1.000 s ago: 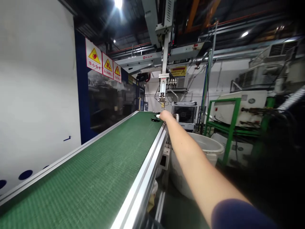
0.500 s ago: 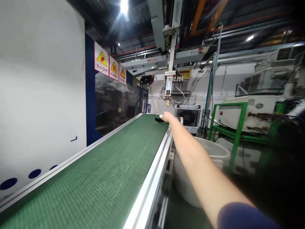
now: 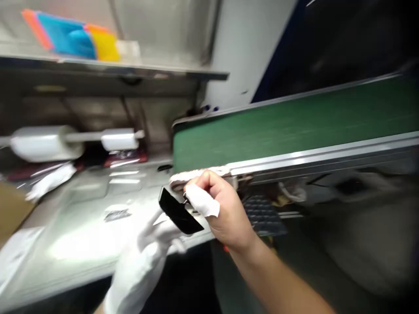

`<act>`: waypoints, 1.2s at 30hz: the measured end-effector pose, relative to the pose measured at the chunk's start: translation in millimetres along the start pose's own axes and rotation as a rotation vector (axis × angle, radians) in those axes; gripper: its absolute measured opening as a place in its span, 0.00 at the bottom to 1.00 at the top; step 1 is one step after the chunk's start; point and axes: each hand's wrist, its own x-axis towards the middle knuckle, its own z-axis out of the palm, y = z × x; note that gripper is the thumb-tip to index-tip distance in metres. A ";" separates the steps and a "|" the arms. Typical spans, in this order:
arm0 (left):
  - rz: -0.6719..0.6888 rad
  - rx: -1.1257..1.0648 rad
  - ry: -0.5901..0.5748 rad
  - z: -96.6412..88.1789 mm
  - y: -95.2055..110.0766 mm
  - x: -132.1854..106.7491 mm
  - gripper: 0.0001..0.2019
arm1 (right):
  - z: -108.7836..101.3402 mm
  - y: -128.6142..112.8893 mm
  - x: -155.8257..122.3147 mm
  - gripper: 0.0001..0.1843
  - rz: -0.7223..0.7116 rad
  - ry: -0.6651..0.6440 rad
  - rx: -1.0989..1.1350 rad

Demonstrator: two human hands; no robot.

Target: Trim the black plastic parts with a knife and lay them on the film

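**Black part pinched at the belt's end**

The green conveyor belt (image 3: 294, 122) runs across our right, and its end stands above the steel worktable (image 3: 81, 235). Our bare right hand (image 3: 225, 209), thumb wrapped in white, is closed around one end of a black flat part (image 3: 178, 211). The part juts left from the fingers, just before the belt's end. Our white-gloved left hand (image 3: 153, 244) lies spread beneath it; blur hides any contact.

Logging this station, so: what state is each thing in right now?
right hand: bare, shut on black part, white cloth at the fingers.
black part: held off the table, tilted.
left hand: gloved, under the part; grip blurred.
belt: blurred; running or stopped unclear.
film rolls: on their rod.
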 end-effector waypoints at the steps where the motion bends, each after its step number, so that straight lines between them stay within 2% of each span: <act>1: -0.022 -0.025 0.015 -11.9 -0.4 -15.7 0.30 | 20.7 14.5 -13.3 0.18 0.062 0.017 0.001; 3: -0.053 -0.097 0.012 -31.5 -5.1 -36.2 0.27 | 47.2 41.3 -33.4 0.17 0.135 0.046 -0.045; 5: -0.084 -0.164 0.035 -45.8 -12.7 -49.1 0.21 | 62.0 62.6 -48.6 0.16 0.152 0.067 -0.089; 7: -0.124 -0.235 0.067 -56.4 -20.4 -60.1 0.20 | 72.5 76.0 -61.5 0.15 0.146 0.084 -0.130; 10: -0.173 -0.358 0.070 -71.1 -28.0 -75.8 0.23 | 87.2 83.9 -76.4 0.16 0.164 0.095 -0.175; 14: -0.169 -0.386 -0.009 -91.8 -28.2 -88.9 0.22 | 101.7 84.5 -86.9 0.14 0.229 0.060 -0.137; 20: -0.198 -0.374 -0.114 -111.9 -20.7 -92.8 0.24 | 100.3 80.5 -86.9 0.09 0.399 -0.118 -0.034; 26: -0.332 -0.357 -0.111 -122.5 -14.4 -93.7 0.27 | 90.0 84.8 -84.2 0.12 0.533 -0.269 0.133; 30: -0.376 -0.347 -0.103 -126.3 -10.3 -92.8 0.29 | 88.0 90.9 -83.7 0.13 0.625 -0.298 0.182; 36: -0.282 -0.349 -0.060 -125.0 -13.2 -87.9 0.28 | 91.9 97.2 -80.7 0.12 0.647 -0.264 0.217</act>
